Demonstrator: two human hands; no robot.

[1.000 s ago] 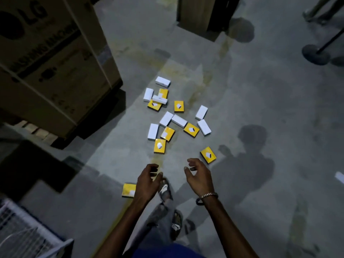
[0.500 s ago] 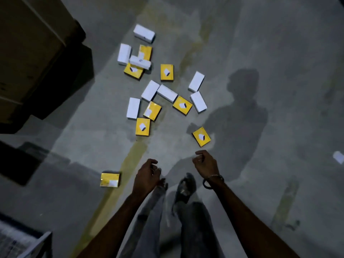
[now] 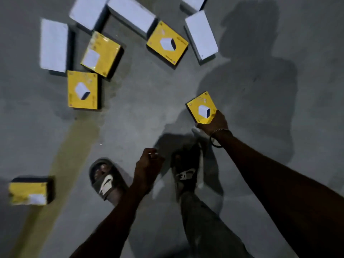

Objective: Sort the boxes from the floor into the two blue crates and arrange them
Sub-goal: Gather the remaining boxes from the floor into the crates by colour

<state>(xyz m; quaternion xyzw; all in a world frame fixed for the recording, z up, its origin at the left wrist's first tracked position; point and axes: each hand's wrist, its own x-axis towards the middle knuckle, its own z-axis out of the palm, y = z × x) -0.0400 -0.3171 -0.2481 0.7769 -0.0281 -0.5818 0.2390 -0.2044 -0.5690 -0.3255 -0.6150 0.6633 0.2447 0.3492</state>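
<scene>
Yellow cardboard is what the right hand [image 3: 214, 123] has gone for first: its grip is closed on the lower corner of the nearest yellow box [image 3: 202, 107], right of centre in the frame, thumb and fingers pinching the edge so the box tips up off the concrete floor [image 3: 279, 183], though whether the far corner is clear of the ground I can't tell. It looks picked because it lay apart from the rest and closest to the person's feet, an easy reach from a stoop. The left hand [image 3: 149, 164] hangs lower centre, fingers loosely curled and holding nothing, probably kept free for the next box. Upper left of the frame, three more yellow boxes lie flat, one [image 3: 82, 90] squarely face up, one [image 3: 101, 54] touching its upper corner, one [image 3: 167, 43] further right. White boxes [image 3: 54, 44] are mixed among them along the top edge, some butted against each other, which is why sorting by colour seems the sensible reading. One stray yellow box [image 3: 28, 190] sits alone at lower left beside a faded yellow floor stripe [image 3: 61, 164]. Two sandalled feet [image 3: 106, 179] stand between the hands. Neither blue crate is in view, so the sorting is barely begun.
</scene>
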